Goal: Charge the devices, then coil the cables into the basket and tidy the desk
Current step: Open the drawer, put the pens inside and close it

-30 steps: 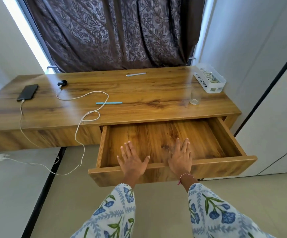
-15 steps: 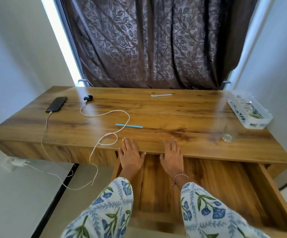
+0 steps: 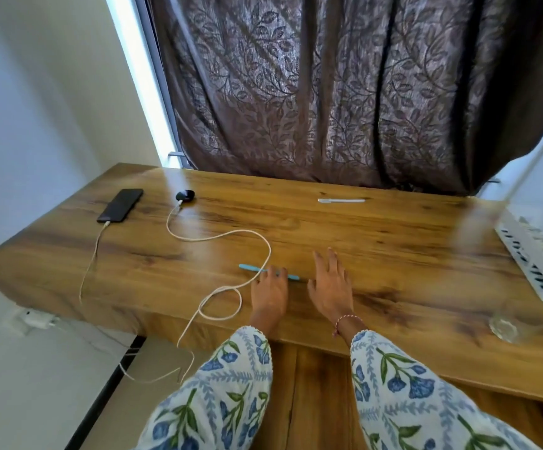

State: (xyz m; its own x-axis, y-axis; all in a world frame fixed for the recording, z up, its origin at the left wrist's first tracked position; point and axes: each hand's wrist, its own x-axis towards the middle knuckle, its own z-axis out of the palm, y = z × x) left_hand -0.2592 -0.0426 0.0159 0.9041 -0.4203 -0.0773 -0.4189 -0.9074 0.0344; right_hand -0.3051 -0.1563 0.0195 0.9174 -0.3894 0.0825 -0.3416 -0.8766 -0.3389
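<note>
On the wooden desk (image 3: 393, 254), near its front edge, both hands are laid out over the top. The left hand (image 3: 269, 295) has its fingertips on a blue pen (image 3: 268, 272), which lies flat and runs left to right; the fingers bend down onto it, but whether they pinch it or only rest there I cannot tell. The right hand (image 3: 331, 284) sits just beside it, fingers straight and slightly spread, holding nothing; its thumb is close to the pen's right end.

Over at the far left corner a black phone (image 3: 120, 205) lies face up with a white phone cable (image 3: 90, 261) plugged into its near end and dropping over the desk edge. Just right of it sits a small black earbud case (image 3: 185, 194), with a second white cable (image 3: 218, 237) snaking across the top, looping near the left hand and hanging to the floor. A white charger plug (image 3: 38, 319) sits at the wall below.

A white pen (image 3: 340, 200) lies near the back edge by the brown curtain (image 3: 344, 92). At the right end stands a white basket (image 3: 529, 264) with cables inside, and a clear glass (image 3: 505, 326) nearer the front. Below the sleeves, the open drawer (image 3: 315, 401) shows.
</note>
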